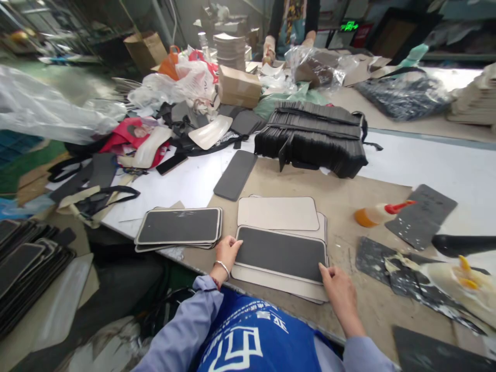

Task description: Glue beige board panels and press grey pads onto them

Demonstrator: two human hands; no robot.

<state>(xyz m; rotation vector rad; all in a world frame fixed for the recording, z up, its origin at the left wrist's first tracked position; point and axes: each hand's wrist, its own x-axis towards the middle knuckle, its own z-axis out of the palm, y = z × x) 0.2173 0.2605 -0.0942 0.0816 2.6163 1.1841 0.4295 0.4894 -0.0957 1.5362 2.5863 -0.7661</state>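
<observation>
A dark grey panel with a pale border lies on a stack of cream panels at the table's front edge. My left hand pinches its left end between thumb and fingers. At its right end, the thumb and fingers of my right hand close on the lower corner. Left of the stack sits another pile of dark pale-edged panels. Behind, a single plain grey panel rests on the table.
A long bundle of black pieces stands behind. To the right are a glue bottle, a stained grey sheet and a glue container. More panels are stacked far left. Across the table stands a person.
</observation>
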